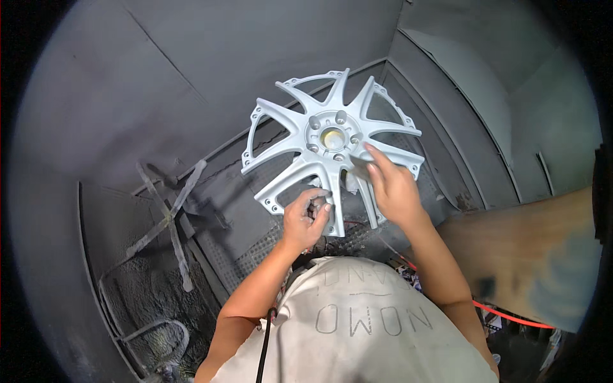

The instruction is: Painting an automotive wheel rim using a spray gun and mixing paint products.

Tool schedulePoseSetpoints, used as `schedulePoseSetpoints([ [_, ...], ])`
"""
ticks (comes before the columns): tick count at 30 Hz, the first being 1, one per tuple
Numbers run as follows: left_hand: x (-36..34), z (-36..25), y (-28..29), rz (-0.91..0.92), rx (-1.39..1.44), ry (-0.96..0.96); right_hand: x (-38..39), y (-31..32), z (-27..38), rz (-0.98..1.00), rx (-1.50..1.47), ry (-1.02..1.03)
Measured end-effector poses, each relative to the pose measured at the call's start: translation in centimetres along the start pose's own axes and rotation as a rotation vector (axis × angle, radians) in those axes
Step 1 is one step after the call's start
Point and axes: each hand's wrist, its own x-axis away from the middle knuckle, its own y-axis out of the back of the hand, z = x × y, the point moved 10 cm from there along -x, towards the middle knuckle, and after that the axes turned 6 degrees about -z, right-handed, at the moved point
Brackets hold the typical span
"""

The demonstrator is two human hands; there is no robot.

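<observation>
A silver-white alloy wheel face, with several split spokes and a round hub, is in front of me. My left hand is at its near side, fingers curled beside a near spoke. Something dark shows between its thumb and fingers, but I cannot make out what it is. Over the wheel's right side, my right hand has its fingers stretched toward the hub, close to the bolt holes. A greyish patch lies by those fingertips; whether it is a separate piece or part of the spoke I cannot tell. What supports the wheel is mostly hidden beneath it.
Left of the wheel stands a grey-coated cross-shaped stand. Grey walls enclose the far side and the left. A brown curved panel is close on the right, with an orange hose running below it.
</observation>
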Motion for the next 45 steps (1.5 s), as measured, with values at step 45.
schedulePoseSetpoints([
  [45,1.1,-1.6,-2.3,-0.177,0.062,-0.092,2.3,-3.8,8.3,0.03,0.602,0.715],
])
